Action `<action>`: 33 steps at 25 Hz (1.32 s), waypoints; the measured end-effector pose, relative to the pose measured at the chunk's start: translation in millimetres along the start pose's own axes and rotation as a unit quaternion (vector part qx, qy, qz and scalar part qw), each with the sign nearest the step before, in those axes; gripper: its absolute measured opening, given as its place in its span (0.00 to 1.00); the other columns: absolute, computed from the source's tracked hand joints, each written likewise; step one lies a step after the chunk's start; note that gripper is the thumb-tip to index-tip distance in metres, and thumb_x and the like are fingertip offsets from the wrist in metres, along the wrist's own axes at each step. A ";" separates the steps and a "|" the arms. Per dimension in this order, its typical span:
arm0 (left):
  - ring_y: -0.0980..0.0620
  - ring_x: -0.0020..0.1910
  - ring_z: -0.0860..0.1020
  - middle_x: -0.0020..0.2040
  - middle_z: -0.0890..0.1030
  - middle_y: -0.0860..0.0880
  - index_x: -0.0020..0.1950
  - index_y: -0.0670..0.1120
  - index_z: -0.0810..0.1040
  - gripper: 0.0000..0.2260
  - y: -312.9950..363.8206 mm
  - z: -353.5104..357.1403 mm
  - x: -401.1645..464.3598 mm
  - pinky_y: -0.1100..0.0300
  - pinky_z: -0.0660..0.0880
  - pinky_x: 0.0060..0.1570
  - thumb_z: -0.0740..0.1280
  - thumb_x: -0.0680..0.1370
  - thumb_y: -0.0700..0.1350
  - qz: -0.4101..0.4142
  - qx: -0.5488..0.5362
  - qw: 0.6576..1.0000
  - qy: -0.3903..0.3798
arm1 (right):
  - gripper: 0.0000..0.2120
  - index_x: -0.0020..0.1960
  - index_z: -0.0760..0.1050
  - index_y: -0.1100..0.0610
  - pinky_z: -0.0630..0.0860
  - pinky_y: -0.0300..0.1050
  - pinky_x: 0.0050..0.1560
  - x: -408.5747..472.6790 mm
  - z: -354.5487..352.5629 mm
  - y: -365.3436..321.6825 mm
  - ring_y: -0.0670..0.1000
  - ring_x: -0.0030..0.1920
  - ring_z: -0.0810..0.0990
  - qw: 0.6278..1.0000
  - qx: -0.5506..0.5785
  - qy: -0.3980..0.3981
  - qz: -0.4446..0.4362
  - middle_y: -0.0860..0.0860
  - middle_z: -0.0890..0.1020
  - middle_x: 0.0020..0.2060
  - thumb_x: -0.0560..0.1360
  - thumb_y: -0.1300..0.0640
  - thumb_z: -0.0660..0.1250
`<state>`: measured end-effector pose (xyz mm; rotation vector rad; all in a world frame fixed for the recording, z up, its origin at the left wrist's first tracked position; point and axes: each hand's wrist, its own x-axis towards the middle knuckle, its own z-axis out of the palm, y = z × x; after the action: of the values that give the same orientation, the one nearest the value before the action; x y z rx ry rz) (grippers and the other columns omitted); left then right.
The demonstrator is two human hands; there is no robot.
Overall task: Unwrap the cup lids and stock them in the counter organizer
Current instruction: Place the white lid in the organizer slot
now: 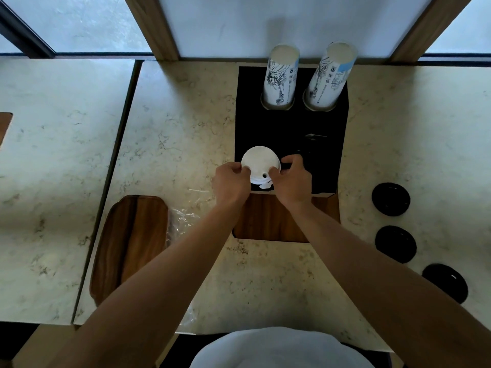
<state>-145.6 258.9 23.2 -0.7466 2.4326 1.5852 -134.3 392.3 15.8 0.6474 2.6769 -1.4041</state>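
1. Two tall printed cup stacks (281, 75) stand in the black organizer (289, 123), upper centre; three round black lids (390, 199) lie on the marbled tabletop (186, 115) at right.
2. Crinkled clear wrap (183, 221) lies beside a wooden board (130, 243), lower left.
3. Both hands, left (231, 182) and right (291, 181), pinch the white lid stack (261, 163) over the organizer's front left slot, arms outstretched.

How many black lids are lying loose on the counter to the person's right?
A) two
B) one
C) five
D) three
D: three black lids lie in a row on the marble counter, right of the black organizer.
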 end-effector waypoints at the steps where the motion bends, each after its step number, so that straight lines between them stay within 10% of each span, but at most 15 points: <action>1: 0.53 0.44 0.79 0.41 0.79 0.57 0.56 0.46 0.84 0.08 -0.3 1.9 2.2 0.58 0.74 0.45 0.69 0.78 0.45 0.002 0.014 1.000 0.008 | 0.19 0.64 0.72 0.61 0.75 0.37 0.37 0.5 1.2 0.5 0.55 0.47 0.84 1.000 -0.011 0.001 -0.007 0.58 0.84 0.52 0.78 0.53 0.70; 9: 0.52 0.30 0.71 0.31 0.74 0.50 0.36 0.43 0.74 0.13 11.5 17.8 7.6 0.59 0.65 0.30 0.61 0.79 0.46 -0.062 0.001 0.998 -0.002 | 0.24 0.67 0.68 0.65 0.75 0.43 0.40 3.5 15.6 -7.3 0.61 0.57 0.81 0.995 -0.081 -0.048 -0.027 0.63 0.78 0.61 0.78 0.53 0.68; 19: 0.44 0.59 0.80 0.58 0.83 0.43 0.70 0.47 0.77 0.44 21.7 27.6 18.0 0.42 0.74 0.67 0.49 0.70 0.76 -0.203 -0.178 0.956 -0.114 | 0.26 0.73 0.63 0.70 0.79 0.50 0.54 17.4 25.9 -13.0 0.62 0.60 0.80 0.977 -0.118 -0.172 0.036 0.65 0.78 0.64 0.80 0.57 0.64; 23: 0.48 0.53 0.81 0.45 0.82 0.49 0.55 0.52 0.79 0.30 21.2 29.1 25.8 0.43 0.72 0.69 0.50 0.76 0.73 -0.212 -0.196 0.951 -0.116 | 0.24 0.72 0.64 0.69 0.80 0.50 0.53 19.9 27.4 -12.1 0.61 0.60 0.80 0.974 -0.116 -0.187 0.046 0.64 0.78 0.63 0.80 0.59 0.63; 27: 0.48 0.53 0.79 0.44 0.80 0.49 0.72 0.45 0.74 0.35 26.1 28.2 30.6 0.45 0.72 0.69 0.50 0.80 0.70 -0.219 -0.218 0.943 -0.125 | 0.23 0.72 0.66 0.67 0.80 0.49 0.54 22.0 28.0 -13.4 0.60 0.59 0.80 0.974 -0.098 -0.194 0.059 0.63 0.79 0.62 0.80 0.58 0.63; 33: 0.46 0.49 0.80 0.46 0.81 0.44 0.60 0.48 0.75 0.28 32.1 28.2 32.5 0.42 0.77 0.64 0.49 0.82 0.68 -0.233 -0.206 0.945 -0.102 | 0.17 0.66 0.73 0.67 0.72 0.41 0.46 25.9 23.9 -12.5 0.59 0.58 0.80 0.973 -0.095 -0.203 0.064 0.63 0.80 0.60 0.79 0.62 0.63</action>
<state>-193.2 283.6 24.9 -1.0605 1.6336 1.8606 -166.2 375.8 5.4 0.4496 2.3603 -1.0907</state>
